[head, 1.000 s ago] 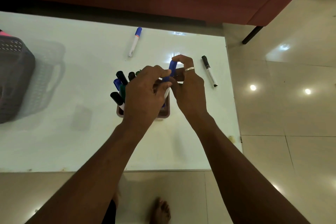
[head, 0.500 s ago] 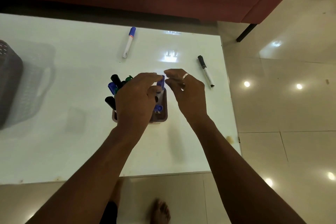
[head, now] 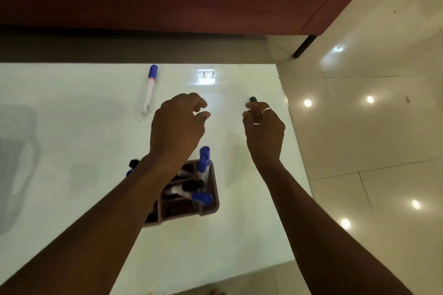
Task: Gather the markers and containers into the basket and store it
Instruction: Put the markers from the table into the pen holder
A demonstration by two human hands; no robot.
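Over a glossy white tabletop (head: 72, 141), our left hand (head: 177, 127) hovers empty with fingers loosely curled, while our ringed right hand (head: 263, 127) pinches the black-capped white marker (head: 252, 99) near the table's right edge. A blue-capped white marker (head: 150, 88) lies apart at the back. The brown divided plastic holder (head: 211, 208), stocked with markers, sits beneath our left wrist.

holder (head: 212, 199): brown, compartmented, on the white table, blue- and black-capped markers standing and leaning inside | blue-capped marker (head: 150, 88): lying flat at holder's 11 o'clock; well apart | black-capped marker (head: 253, 99): at 1 o'clock; mostly hidden
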